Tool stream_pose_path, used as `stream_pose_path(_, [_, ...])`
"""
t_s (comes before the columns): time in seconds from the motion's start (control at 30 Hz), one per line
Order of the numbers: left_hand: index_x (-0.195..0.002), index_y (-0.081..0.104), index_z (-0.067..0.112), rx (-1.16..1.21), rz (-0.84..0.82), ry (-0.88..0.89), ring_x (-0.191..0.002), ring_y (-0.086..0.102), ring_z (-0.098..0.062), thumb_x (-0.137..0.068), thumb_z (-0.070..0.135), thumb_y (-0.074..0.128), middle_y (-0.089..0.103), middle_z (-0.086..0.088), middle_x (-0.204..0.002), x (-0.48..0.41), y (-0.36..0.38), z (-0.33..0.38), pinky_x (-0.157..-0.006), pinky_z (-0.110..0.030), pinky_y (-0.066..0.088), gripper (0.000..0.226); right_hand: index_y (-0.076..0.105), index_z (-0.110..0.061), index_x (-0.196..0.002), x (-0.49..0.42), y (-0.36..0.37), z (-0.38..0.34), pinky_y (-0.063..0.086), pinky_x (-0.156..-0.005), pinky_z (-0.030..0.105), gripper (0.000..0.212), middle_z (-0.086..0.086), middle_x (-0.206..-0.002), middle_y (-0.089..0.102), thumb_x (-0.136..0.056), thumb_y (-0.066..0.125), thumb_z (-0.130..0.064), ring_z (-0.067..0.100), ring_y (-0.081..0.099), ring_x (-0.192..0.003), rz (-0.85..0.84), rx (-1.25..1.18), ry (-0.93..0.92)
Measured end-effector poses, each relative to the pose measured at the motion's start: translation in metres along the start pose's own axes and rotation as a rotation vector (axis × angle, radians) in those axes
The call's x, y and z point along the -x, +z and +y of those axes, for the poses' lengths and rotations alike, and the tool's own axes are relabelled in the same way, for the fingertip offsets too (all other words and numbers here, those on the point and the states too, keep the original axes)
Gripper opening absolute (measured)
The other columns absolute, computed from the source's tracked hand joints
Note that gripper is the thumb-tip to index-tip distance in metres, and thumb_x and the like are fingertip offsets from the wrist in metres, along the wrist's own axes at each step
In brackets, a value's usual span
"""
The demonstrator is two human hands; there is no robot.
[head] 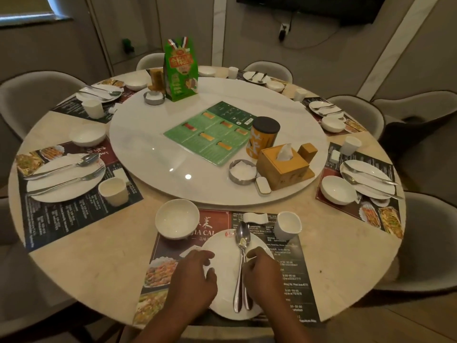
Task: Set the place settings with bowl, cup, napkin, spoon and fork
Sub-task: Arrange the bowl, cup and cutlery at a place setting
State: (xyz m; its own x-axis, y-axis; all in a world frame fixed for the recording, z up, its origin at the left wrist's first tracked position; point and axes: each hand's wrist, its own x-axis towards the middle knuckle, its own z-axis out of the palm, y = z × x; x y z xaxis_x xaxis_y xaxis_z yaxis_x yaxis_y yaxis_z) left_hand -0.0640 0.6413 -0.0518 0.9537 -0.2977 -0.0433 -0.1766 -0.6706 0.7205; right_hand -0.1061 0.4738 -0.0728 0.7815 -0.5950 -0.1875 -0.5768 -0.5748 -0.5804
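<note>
On the near placemat (291, 280) sits a white plate (226, 280). A spoon (241, 237) lies lengthwise on it, and a second handle, the fork (248, 302), lies right beside it with its head hidden under the spoon. My left hand (195, 278) rests on the plate's left side with loosely curled fingers. My right hand (263, 276) pinches the fork's handle at mid-length. A white bowl (176, 217) stands at the mat's far left, a white cup (288, 225) at its far right. A small white folded napkin (254, 217) lies between them.
A round lazy Susan (153, 154) fills the table's middle, carrying a menu card, green bag, orange tin, wooden tissue box (282, 167) and small dishes. Other settings with plate, bowl, cup and cutlery ring the table. Grey chairs (37, 90) surround it.
</note>
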Motion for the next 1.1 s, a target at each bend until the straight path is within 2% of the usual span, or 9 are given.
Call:
stream_pose_path(0.13, [-0.112, 0.068, 0.029, 0.04, 0.009, -0.08, -0.082, 0.062, -0.001, -0.085, 0.02, 0.063, 0.068, 0.014, -0.103, -0.003, 0.01, 0.017, -0.079, -0.022, 0.053, 0.029, 0.063, -0.023, -0.1, -0.004, -0.005, 0.004, 0.05, -0.074, 0.027, 0.012, -0.004, -0.091, 0.068, -0.09, 0.062, -0.017, 0.015, 0.063, -0.087, -0.057, -0.129, 0.072])
stream_pose_path(0.23, [-0.111, 0.07, 0.027, 0.046, -0.01, -0.143, -0.089, 0.062, -0.002, -0.089, 0.03, 0.063, 0.07, 0.012, -0.108, -0.01, 0.014, 0.024, -0.078, -0.017, 0.047, 0.023, 0.063, -0.024, -0.092, 0.0, -0.01, 0.005, 0.049, -0.071, 0.023, 0.013, -0.007, -0.085, 0.067, -0.088, 0.068, -0.013, 0.013, 0.064, -0.084, -0.096, -0.307, 0.114])
stream_pose_path(0.37, [-0.084, 0.078, 0.025, 0.145, -0.083, -0.234, -0.076, 0.064, -0.003, -0.087, 0.037, 0.064, 0.074, 0.01, -0.083, -0.023, 0.015, 0.031, -0.075, -0.028, 0.051, 0.019, 0.063, -0.023, -0.087, 0.015, -0.006, -0.005, 0.044, -0.064, 0.018, 0.015, -0.005, -0.079, 0.069, -0.084, 0.074, -0.014, 0.005, 0.065, -0.076, -0.143, -0.446, 0.13])
stream_pose_path(0.5, [-0.064, 0.077, 0.025, 0.335, -0.123, -0.378, -0.069, 0.069, -0.013, -0.08, 0.025, 0.072, 0.073, 0.007, -0.067, -0.027, 0.017, 0.03, -0.073, -0.037, 0.057, 0.017, 0.061, -0.025, -0.088, 0.028, 0.002, -0.012, 0.054, -0.073, 0.031, 0.017, -0.004, -0.081, 0.07, -0.083, 0.076, -0.018, 0.01, 0.067, -0.076, -0.175, -0.509, 0.139])
stream_pose_path(0.63, [-0.079, 0.074, 0.02, 0.419, -0.099, -0.488, -0.078, 0.071, -0.02, -0.07, 0.015, 0.084, 0.073, -0.004, -0.082, -0.029, 0.021, 0.026, -0.072, -0.036, 0.057, 0.015, 0.059, -0.024, -0.088, 0.032, 0.004, -0.012, 0.056, -0.075, 0.036, 0.019, -0.002, -0.08, 0.07, -0.083, 0.076, -0.018, 0.012, 0.067, -0.075, -0.157, -0.512, 0.116])
stream_pose_path(0.73, [-0.084, 0.071, 0.014, 0.489, -0.115, -0.536, -0.071, 0.072, -0.023, -0.068, 0.01, 0.085, 0.073, -0.011, -0.081, -0.03, 0.022, 0.025, -0.064, -0.035, 0.057, 0.021, 0.057, -0.026, -0.092, 0.029, 0.002, -0.009, 0.056, -0.07, 0.032, 0.018, -0.003, -0.076, 0.071, -0.085, 0.072, -0.02, 0.008, 0.067, -0.069, -0.176, -0.455, 0.055])
stream_pose_path(0.83, [-0.088, 0.07, 0.016, 0.453, -0.097, -0.536, -0.081, 0.07, -0.026, -0.07, 0.013, 0.084, 0.071, -0.01, -0.088, -0.034, 0.022, 0.022, -0.078, -0.045, 0.06, 0.022, 0.058, -0.028, -0.101, 0.021, -0.003, -0.002, 0.05, -0.07, 0.024, 0.009, -0.006, -0.085, 0.069, -0.092, 0.061, -0.03, 0.006, 0.064, -0.079, -0.032, -0.118, -0.128])
stream_pose_path(0.93, [-0.092, 0.069, 0.018, 0.404, -0.074, -0.524, -0.085, 0.069, -0.024, -0.072, 0.017, 0.083, 0.069, -0.007, -0.094, -0.039, 0.022, 0.019, -0.08, -0.044, 0.059, 0.024, 0.053, -0.028, -0.123, 0.013, -0.001, -0.002, 0.049, -0.079, 0.032, 0.031, -0.003, -0.111, 0.059, -0.094, 0.051, -0.04, 0.018, 0.058, -0.102, 0.036, 0.206, -0.244])
stream_pose_path(1.1, [-0.092, 0.068, 0.021, 0.281, -0.039, -0.494, -0.084, 0.066, -0.017, -0.071, 0.022, 0.084, 0.067, 0.001, -0.093, -0.04, 0.027, 0.019, -0.08, -0.038, 0.057, 0.026, 0.042, -0.027, -0.135, 0.008, 0.009, -0.007, 0.053, -0.077, 0.034, 0.045, -0.003, -0.112, 0.06, -0.092, 0.051, -0.038, 0.019, 0.062, -0.1, -0.032, 0.244, -0.208])
